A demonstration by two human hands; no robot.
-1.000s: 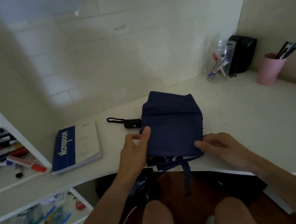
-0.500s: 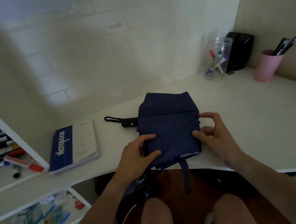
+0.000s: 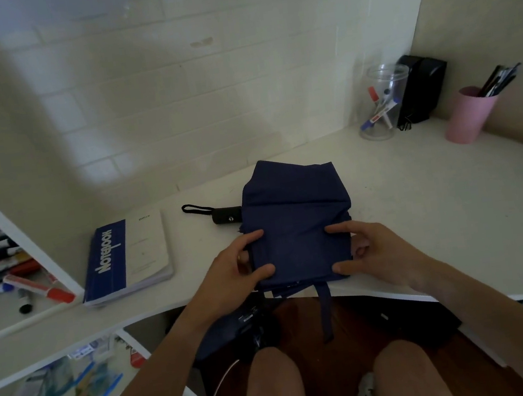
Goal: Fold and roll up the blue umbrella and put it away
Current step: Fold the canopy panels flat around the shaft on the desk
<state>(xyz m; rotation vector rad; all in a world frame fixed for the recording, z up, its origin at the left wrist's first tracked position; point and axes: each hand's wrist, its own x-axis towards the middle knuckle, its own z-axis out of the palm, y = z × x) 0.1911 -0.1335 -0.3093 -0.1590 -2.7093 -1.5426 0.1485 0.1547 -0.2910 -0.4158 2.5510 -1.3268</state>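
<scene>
The blue umbrella (image 3: pixel 296 219) lies on the white desk (image 3: pixel 437 208), its dark fabric folded into a flat, roughly square stack. Its black handle (image 3: pixel 226 216) with a wrist loop sticks out to the left. A fabric strap (image 3: pixel 325 312) hangs down over the desk's front edge. My left hand (image 3: pixel 236 267) grips the near left edge of the folded fabric between thumb and fingers. My right hand (image 3: pixel 370 250) grips the near right edge the same way.
A blue and white notebook (image 3: pixel 128 258) lies left of the umbrella. At the back right stand a clear jar of markers (image 3: pixel 381 105), a black case (image 3: pixel 421 87) and a pink pen cup (image 3: pixel 468 114). Shelves with pens (image 3: pixel 6 264) are at the left. My knees are below the desk.
Both hands shifted to grip the near side edges of the fabric. The near part of the fabric now lies flatter and squarer between them.
</scene>
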